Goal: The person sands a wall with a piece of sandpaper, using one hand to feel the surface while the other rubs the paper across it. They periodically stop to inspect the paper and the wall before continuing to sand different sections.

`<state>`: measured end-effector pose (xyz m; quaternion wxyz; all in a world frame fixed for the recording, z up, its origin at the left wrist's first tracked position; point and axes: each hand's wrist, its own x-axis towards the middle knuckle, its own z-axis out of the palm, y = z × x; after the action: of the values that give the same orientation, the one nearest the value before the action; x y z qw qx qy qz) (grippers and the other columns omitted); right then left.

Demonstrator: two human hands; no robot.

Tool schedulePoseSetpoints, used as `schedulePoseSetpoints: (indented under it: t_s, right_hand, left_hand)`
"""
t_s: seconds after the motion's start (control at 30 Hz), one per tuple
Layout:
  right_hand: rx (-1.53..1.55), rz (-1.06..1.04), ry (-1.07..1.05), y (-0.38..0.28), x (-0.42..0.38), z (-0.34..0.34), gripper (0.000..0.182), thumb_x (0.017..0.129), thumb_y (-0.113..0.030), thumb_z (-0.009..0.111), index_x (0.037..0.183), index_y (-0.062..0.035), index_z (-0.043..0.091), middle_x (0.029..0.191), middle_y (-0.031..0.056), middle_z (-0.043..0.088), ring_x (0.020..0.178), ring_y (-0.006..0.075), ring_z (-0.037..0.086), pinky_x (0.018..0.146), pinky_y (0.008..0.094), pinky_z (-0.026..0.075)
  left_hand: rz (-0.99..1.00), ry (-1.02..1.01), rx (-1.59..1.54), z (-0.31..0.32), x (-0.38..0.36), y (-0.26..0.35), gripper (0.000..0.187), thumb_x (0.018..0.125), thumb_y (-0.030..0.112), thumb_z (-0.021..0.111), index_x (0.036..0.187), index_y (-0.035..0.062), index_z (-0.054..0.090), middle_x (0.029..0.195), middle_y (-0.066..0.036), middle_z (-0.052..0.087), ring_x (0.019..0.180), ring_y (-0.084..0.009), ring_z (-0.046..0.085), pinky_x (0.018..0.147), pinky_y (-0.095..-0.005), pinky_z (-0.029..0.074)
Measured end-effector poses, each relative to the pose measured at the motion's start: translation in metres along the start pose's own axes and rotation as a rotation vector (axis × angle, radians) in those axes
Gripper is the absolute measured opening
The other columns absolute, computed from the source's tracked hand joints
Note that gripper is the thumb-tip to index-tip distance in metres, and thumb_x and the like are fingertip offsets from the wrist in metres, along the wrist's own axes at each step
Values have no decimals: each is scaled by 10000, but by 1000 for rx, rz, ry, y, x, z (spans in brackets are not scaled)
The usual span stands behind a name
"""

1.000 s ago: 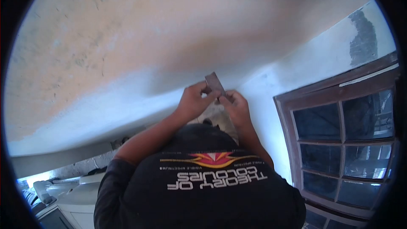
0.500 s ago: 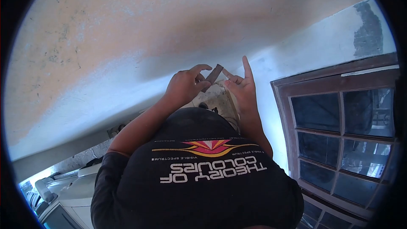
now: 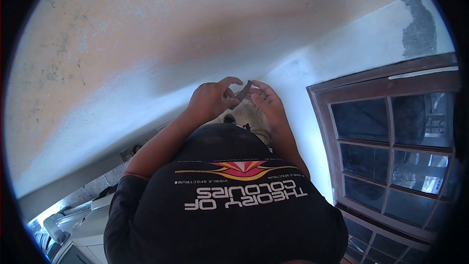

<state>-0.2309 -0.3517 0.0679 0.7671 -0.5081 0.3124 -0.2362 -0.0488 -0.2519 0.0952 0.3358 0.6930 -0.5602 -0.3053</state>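
Between my two hands, in front of the wall, is a small dark brown strip (image 3: 243, 93), tilted with its upper end to the right. My left hand (image 3: 211, 99) has the strip's lower end between thumb and fingers, with the index finger curved above it. At the strip's upper end, the bent fingers of my right hand (image 3: 268, 100) touch it, its thumb just below. What the strip is made of I cannot tell.
A pale, patchy wall (image 3: 161, 34) rises close ahead. To the right stands a brown framed window (image 3: 391, 151) with dark panes. Part of a light-coloured vehicle (image 3: 88, 225) shows at the lower left. Below my hands a dark shoe (image 3: 229, 119) is partly visible.
My right hand's raised finger has bent down, and its fingers have closed in on the strip's upper end. The view has shifted slightly.
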Motion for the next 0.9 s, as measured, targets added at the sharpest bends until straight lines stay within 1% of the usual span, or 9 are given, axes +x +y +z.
schedulePoseSetpoints:
  t_s: [0.03,0.1,0.27,0.43,0.6,0.7,0.77,0.83,0.9]
  right_hand:
    - [-4,0,1,3,0,0,450,862,-55,627,1280,-10,467,1122,107,569,1008,134,532,866,255,424]
    - [-61,-57,91,9,1,0,240,854,-58,643,1079,-14,573,921,23,575,834,71,523,765,216,430]
    - [-194,-10,103,7,-10,10,107,849,-54,647,928,-35,576,825,-6,558,753,56,504,716,211,429]
    - [-324,-51,-19,2,5,14,114,847,-45,645,938,-25,578,846,8,583,790,77,536,736,228,437]
    - [-550,-323,-251,-32,42,7,172,849,-29,635,1009,4,581,916,54,618,887,125,583,827,267,454]
    - [-743,-681,-372,-74,61,9,172,840,-10,633,1005,9,591,883,86,630,872,145,594,836,274,455]
    - [-755,-924,-456,-104,70,13,145,840,16,602,984,2,606,867,103,636,859,169,599,872,337,456]
    - [-750,-1334,-640,-140,82,24,230,841,42,558,1065,-13,573,846,104,634,842,219,600,893,443,454]
    - [-762,-1634,-696,-175,78,48,155,875,-34,476,974,53,556,843,170,606,840,305,595,886,507,468]
  left_hand:
    - [21,-8,48,1,0,-3,382,771,238,696,1125,162,576,818,-55,698,794,-259,664,732,-373,496]
    - [60,0,45,3,-1,-8,335,767,245,700,1076,154,609,822,-57,696,789,-264,662,731,-379,495]
    - [97,11,-140,17,-8,-18,247,765,185,713,988,98,653,817,-103,684,797,-257,660,715,-360,501]
    - [213,351,-142,27,-15,-33,195,757,149,667,946,103,653,786,-90,648,728,-276,642,671,-377,503]
    - [248,832,-15,13,-28,-22,256,723,9,661,964,92,676,787,-73,598,684,-216,607,601,-317,497]
    - [238,1139,127,10,-41,-16,347,699,-88,654,1005,72,693,774,-50,558,640,-150,558,534,-256,462]
    - [145,1413,221,13,-54,-16,324,706,-92,663,986,66,704,768,-41,543,625,-122,540,531,-240,450]
    - [37,1639,361,14,-64,-22,262,708,-82,692,931,53,715,760,-36,546,616,-118,538,530,-232,445]
    - [-96,1785,532,7,-79,-25,263,707,-73,701,930,65,720,761,-34,560,605,-113,535,533,-233,451]
